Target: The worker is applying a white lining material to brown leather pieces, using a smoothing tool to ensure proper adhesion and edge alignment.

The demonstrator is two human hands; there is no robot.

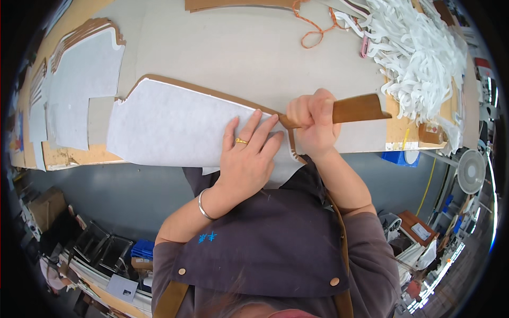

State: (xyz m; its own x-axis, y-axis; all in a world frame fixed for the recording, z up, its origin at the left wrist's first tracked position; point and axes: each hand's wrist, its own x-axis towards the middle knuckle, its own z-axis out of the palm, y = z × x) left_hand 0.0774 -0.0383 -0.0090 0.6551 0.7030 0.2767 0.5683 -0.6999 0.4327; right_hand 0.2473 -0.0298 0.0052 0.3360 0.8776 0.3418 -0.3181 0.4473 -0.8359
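Note:
A large panel with a white backing (169,122) and a brown border lies across the front edge of the worktable. My left hand (249,151) rests on it with fingers bent slightly and apart, fingertips at the brown edge. My right hand (315,119) is closed on a brown leather strip (358,108) at the panel's notched right corner. The strip runs out to the right beyond my fist; what lies under my fingers is hidden.
Stacked cut panels (85,90) lie at the left. A heap of white strips (411,58), an orange cord (313,32) and a pink tool (364,46) lie at the upper right. A fan (469,172) stands beyond the table's right end.

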